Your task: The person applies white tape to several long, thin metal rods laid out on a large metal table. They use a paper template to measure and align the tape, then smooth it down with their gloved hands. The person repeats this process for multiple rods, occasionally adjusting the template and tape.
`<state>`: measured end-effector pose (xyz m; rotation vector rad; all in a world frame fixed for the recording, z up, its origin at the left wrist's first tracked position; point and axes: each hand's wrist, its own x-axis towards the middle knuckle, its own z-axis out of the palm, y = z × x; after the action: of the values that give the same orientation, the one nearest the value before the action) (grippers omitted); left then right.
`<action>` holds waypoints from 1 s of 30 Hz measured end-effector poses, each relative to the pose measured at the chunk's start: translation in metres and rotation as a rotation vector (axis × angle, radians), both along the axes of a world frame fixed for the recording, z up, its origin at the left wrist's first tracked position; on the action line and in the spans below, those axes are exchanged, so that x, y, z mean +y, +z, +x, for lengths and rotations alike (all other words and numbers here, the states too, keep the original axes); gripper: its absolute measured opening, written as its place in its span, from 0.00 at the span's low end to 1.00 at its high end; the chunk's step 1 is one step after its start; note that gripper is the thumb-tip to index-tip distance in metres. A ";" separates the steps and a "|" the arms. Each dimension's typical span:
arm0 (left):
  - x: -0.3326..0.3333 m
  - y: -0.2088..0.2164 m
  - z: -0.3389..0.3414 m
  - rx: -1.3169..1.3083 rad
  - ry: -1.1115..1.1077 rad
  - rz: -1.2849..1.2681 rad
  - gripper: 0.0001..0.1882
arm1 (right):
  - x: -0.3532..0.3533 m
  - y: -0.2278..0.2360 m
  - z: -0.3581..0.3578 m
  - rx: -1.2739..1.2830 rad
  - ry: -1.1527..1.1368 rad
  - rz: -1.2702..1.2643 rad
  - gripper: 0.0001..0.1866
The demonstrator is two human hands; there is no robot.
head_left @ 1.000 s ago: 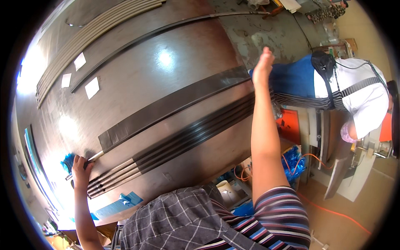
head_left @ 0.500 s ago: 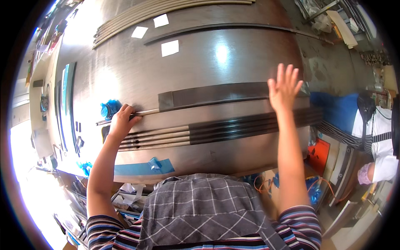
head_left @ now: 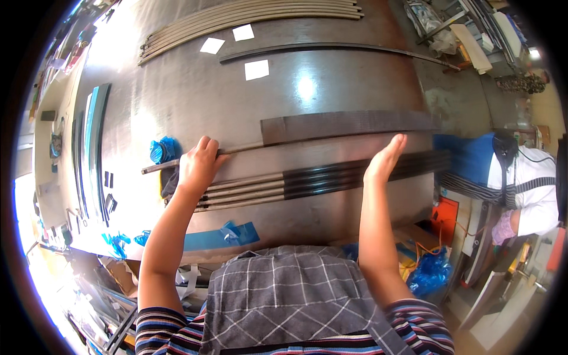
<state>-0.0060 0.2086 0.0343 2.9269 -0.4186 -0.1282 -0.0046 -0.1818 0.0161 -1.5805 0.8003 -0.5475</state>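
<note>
A thin rod [head_left: 242,148] lies crosswise in front of me on the metal-topped table. My left hand [head_left: 200,162] is closed around its bare left part. A dark, flat strip [head_left: 343,125] runs along the rod's right part and stands out on the far side. My right hand [head_left: 386,161] holds nothing; its fingers are stretched out together, palm edge-on, by the strip's near edge. Whether it touches the rod is hard to tell. Nearer to me lie several rods [head_left: 245,188] side by side, their right parts covered in dark, shiny wrapping [head_left: 331,180].
A blue plastic-wrapped roll [head_left: 164,150] stands left of my left hand. Blue film [head_left: 204,238] lies at the near edge. White paper pieces [head_left: 257,70], a long dark bar [head_left: 319,46] and several pale rods [head_left: 254,22] lie farther off. At right is another person [head_left: 529,177].
My left hand has shifted right along with the rod and strip. The right hand has come down nearer to me and turned from spread and flat to edge-on.
</note>
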 end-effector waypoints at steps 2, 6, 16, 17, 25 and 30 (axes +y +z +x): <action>-0.014 0.004 0.013 -0.001 -0.011 0.023 0.16 | -0.001 0.004 -0.001 -0.099 -0.117 0.419 0.47; -0.049 0.031 0.037 -0.031 -0.024 0.068 0.17 | -0.008 0.017 0.006 -0.065 -0.064 0.517 0.50; -0.064 0.005 0.141 -0.033 -0.127 0.130 0.18 | -0.016 0.008 0.024 -0.082 0.052 0.634 0.48; -0.063 0.000 0.145 0.031 -0.110 0.114 0.18 | -0.017 0.009 0.023 -0.072 0.065 0.636 0.47; -0.061 -0.017 0.152 0.124 -0.070 -0.086 0.18 | -0.016 0.006 0.003 -0.022 0.133 0.616 0.46; -0.063 -0.017 0.153 0.109 -0.066 -0.115 0.18 | 0.003 0.008 -0.002 -0.009 0.191 0.597 0.46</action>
<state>0.1474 0.1457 0.0171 2.7788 -0.4885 -0.2629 -0.0070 -0.1787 0.0243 -1.0822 0.7113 -0.1505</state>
